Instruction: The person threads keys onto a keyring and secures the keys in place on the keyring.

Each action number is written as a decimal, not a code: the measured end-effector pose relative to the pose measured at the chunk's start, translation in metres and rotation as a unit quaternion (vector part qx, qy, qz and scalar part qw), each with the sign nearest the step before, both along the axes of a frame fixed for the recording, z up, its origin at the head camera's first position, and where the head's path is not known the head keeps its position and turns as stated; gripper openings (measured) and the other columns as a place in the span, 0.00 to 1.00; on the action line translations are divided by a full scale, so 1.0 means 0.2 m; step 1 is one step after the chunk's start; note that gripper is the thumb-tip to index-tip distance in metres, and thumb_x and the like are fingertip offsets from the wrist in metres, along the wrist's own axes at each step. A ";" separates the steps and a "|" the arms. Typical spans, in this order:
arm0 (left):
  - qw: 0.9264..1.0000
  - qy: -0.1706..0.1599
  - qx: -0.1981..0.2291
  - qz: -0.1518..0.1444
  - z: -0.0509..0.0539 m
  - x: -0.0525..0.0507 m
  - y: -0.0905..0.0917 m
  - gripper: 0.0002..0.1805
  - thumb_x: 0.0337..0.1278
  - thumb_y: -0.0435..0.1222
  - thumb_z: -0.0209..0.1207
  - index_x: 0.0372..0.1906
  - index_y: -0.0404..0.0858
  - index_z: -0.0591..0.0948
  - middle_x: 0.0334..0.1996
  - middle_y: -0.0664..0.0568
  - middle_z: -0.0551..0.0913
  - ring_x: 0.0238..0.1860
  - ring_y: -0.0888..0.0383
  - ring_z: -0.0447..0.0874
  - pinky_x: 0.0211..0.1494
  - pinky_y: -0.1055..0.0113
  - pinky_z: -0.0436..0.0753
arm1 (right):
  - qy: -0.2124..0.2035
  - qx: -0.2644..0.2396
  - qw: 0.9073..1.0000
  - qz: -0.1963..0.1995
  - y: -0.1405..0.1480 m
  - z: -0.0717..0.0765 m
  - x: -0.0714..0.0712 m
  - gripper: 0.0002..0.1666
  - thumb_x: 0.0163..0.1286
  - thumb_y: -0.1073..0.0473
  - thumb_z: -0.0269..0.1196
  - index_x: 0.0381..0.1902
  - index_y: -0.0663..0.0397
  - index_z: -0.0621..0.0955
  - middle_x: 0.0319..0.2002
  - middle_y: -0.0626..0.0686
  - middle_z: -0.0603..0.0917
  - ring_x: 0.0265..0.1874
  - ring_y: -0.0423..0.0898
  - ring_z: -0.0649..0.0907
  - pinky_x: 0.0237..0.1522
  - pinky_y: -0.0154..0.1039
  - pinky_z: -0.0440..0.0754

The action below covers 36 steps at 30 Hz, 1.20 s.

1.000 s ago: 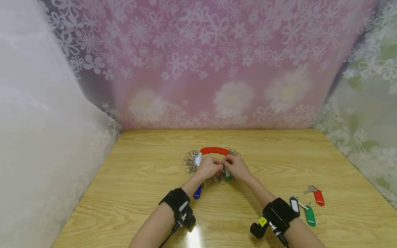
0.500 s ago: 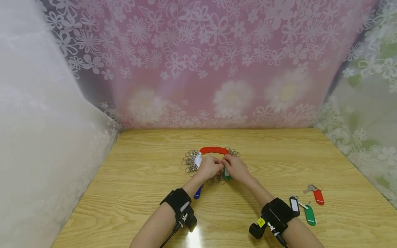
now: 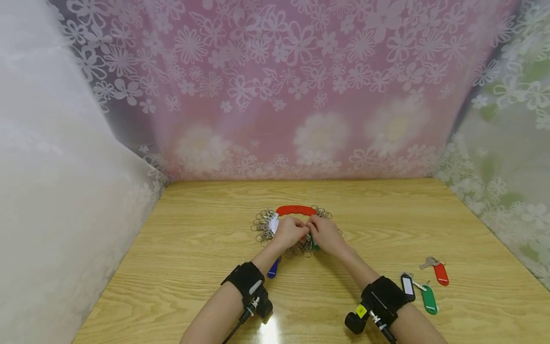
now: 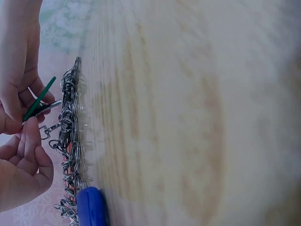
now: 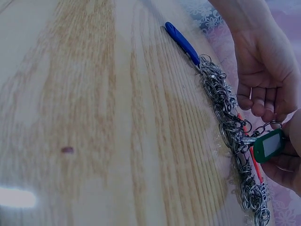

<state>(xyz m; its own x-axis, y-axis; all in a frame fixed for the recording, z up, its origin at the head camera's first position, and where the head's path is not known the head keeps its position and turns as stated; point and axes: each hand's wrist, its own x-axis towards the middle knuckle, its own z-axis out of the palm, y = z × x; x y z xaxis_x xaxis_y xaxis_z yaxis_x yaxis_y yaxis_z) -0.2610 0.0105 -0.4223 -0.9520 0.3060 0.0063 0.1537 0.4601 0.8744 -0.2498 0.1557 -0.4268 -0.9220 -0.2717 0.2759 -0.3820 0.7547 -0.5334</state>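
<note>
Over a large hoop of metal clips and split rings (image 3: 262, 224) with a red handle (image 3: 296, 209), both hands meet at the fingertips. My right hand (image 3: 327, 235) pinches a green key tag (image 5: 269, 146) with a pale label; a key beside it is partly seen. Fingertips of my left hand (image 3: 290, 231) pinch the small metal ring (image 5: 272, 124) at the tag's end. A swivel clip (image 4: 49, 129) of the hoop stands up close under the fingers. Whether the ring is hooked on it cannot be told. A blue key tag (image 3: 272, 268) hangs from the hoop's near left side.
At the right of the wooden table (image 3: 193, 286) lie a red key tag (image 3: 441, 274) with a key, a black tag (image 3: 407, 284) and another green tag (image 3: 429, 299) with a key. The right forearm passes close to them. Patterned curtains (image 3: 301, 95) surround the table.
The hands stay at the same spot with small finger movements. The green tag has turned slightly and shows less beneath the right hand in the head view.
</note>
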 end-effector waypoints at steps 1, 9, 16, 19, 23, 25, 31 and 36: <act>1.000 -0.005 0.011 -0.004 -0.01 0.00 0.00 0.09 0.56 0.34 0.57 0.29 0.35 0.86 0.17 0.49 0.81 0.22 0.54 0.80 0.24 0.69 0.74 | -0.001 -0.004 1.000 0.002 0.00 0.00 0.00 0.07 0.69 0.64 0.54 0.32 0.57 0.78 0.23 0.48 0.76 0.18 0.41 0.69 0.23 0.36 0.67; 0.997 -0.033 0.059 -0.039 -0.02 -0.01 -0.02 0.11 0.62 0.35 0.55 0.31 0.33 0.84 0.23 0.48 0.81 0.25 0.57 0.80 0.34 0.63 0.79 | -0.002 -0.024 1.000 0.015 0.03 -0.01 -0.02 0.06 0.69 0.64 0.55 0.33 0.59 0.78 0.23 0.48 0.76 0.17 0.40 0.68 0.21 0.35 0.67; 0.998 -0.031 0.045 -0.036 -0.01 -0.01 -0.01 0.12 0.62 0.35 0.55 0.33 0.30 0.83 0.23 0.45 0.80 0.27 0.51 0.79 0.26 0.69 0.71 | 0.004 -0.020 1.000 0.010 0.04 0.00 -0.02 0.04 0.67 0.64 0.57 0.33 0.59 0.79 0.27 0.50 0.79 0.18 0.40 0.70 0.22 0.35 0.68; 0.998 -0.029 0.039 -0.029 -0.01 0.00 0.00 0.12 0.62 0.35 0.55 0.32 0.30 0.83 0.24 0.44 0.81 0.28 0.49 0.79 0.25 0.69 0.69 | 0.011 -0.020 1.000 0.017 0.05 0.00 -0.02 0.03 0.67 0.65 0.58 0.33 0.59 0.79 0.27 0.50 0.79 0.19 0.40 0.70 0.22 0.34 0.68; 0.999 -0.026 0.031 -0.022 -0.01 -0.01 0.00 0.12 0.61 0.35 0.56 0.32 0.29 0.83 0.24 0.44 0.81 0.28 0.50 0.80 0.25 0.69 0.71 | 0.017 -0.021 0.999 0.029 0.05 0.01 -0.01 0.03 0.66 0.65 0.58 0.34 0.59 0.78 0.26 0.50 0.79 0.19 0.40 0.70 0.21 0.34 0.67; 0.999 -0.031 0.027 -0.017 -0.01 -0.01 0.00 0.11 0.61 0.35 0.56 0.32 0.30 0.83 0.24 0.46 0.81 0.28 0.51 0.80 0.25 0.69 0.72 | 0.021 -0.021 0.999 0.034 0.05 0.01 -0.01 0.03 0.66 0.66 0.58 0.34 0.59 0.78 0.27 0.50 0.79 0.19 0.39 0.70 0.21 0.34 0.68; 0.999 -0.044 0.019 -0.004 0.01 0.00 0.00 0.10 0.61 0.35 0.56 0.33 0.33 0.84 0.24 0.47 0.81 0.28 0.51 0.80 0.25 0.68 0.72 | 0.034 -0.019 0.998 0.041 0.05 0.01 0.00 0.03 0.66 0.66 0.58 0.35 0.60 0.79 0.28 0.51 0.80 0.21 0.39 0.72 0.23 0.35 0.69; 0.999 -0.047 0.015 0.006 0.02 0.00 0.01 0.09 0.60 0.35 0.57 0.31 0.34 0.84 0.22 0.47 0.81 0.27 0.51 0.80 0.26 0.67 0.71 | 0.042 -0.021 0.998 0.042 0.05 0.00 -0.01 0.02 0.66 0.66 0.58 0.34 0.59 0.79 0.27 0.50 0.80 0.20 0.39 0.71 0.23 0.35 0.69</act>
<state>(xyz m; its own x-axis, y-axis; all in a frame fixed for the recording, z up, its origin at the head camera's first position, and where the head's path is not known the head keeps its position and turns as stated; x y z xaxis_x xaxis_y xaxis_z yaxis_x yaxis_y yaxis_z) -0.2609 0.0115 -0.4188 -0.9523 0.2960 -0.0741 0.0652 0.4346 0.8983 -0.2516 0.1666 -0.4263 -0.8692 -0.3340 0.3646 -0.4883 0.6960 -0.5265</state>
